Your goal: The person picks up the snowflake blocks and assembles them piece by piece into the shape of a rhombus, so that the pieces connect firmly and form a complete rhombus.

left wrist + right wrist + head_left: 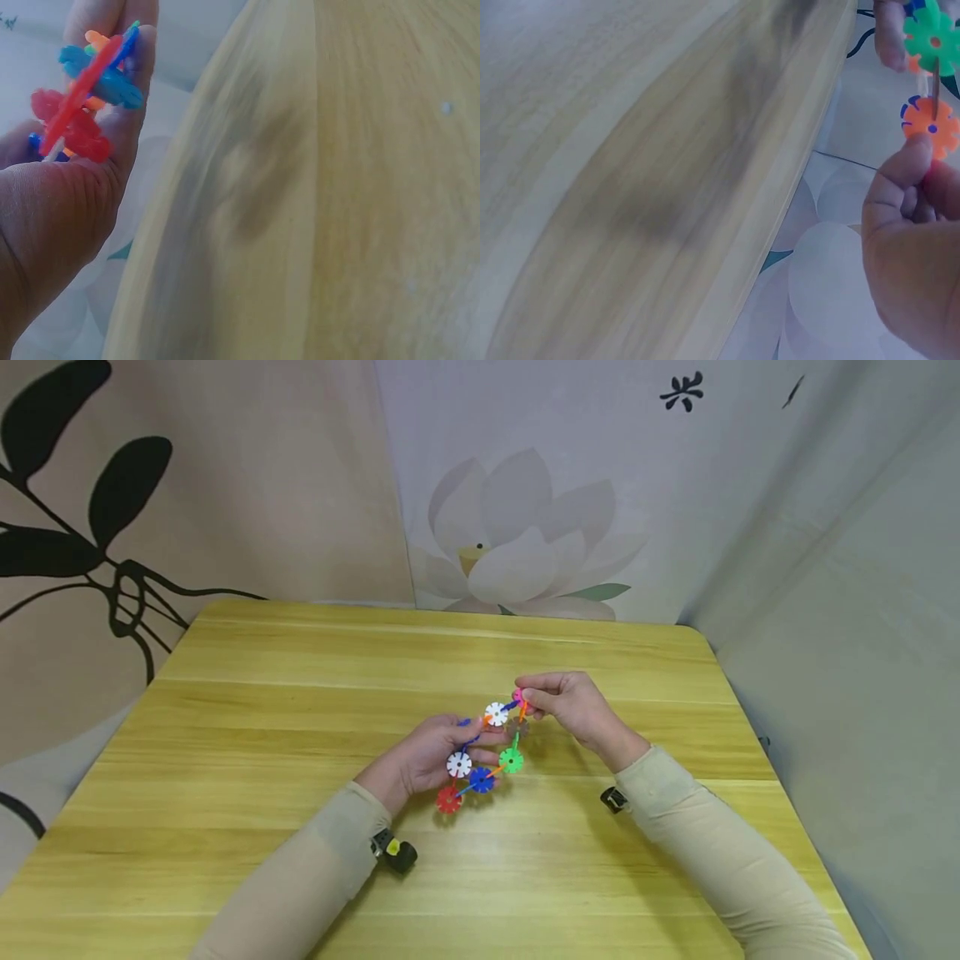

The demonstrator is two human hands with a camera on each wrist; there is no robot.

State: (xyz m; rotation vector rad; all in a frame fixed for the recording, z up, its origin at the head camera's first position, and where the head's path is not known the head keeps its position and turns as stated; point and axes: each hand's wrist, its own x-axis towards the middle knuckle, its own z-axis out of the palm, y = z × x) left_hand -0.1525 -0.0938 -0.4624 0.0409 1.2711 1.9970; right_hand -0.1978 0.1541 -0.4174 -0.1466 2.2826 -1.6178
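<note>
A closed loop of colourful notched plastic snowflake discs is held up over the table between both hands. Red, green and white discs face the head camera, linked by others seen edge-on. My left hand grips the loop's left side, thumb in front and fingers behind it. At the far right top, my right hand pinches a pink disc between thumb and forefinger. The right wrist view shows an orange disc just above those fingertips. Fingers partly hide the pink disc.
A wood-grain table lies beneath both hands. Behind it hangs a pale curtain with printed leaves and a lotus. Small black devices are strapped at the left wrist and the right wrist.
</note>
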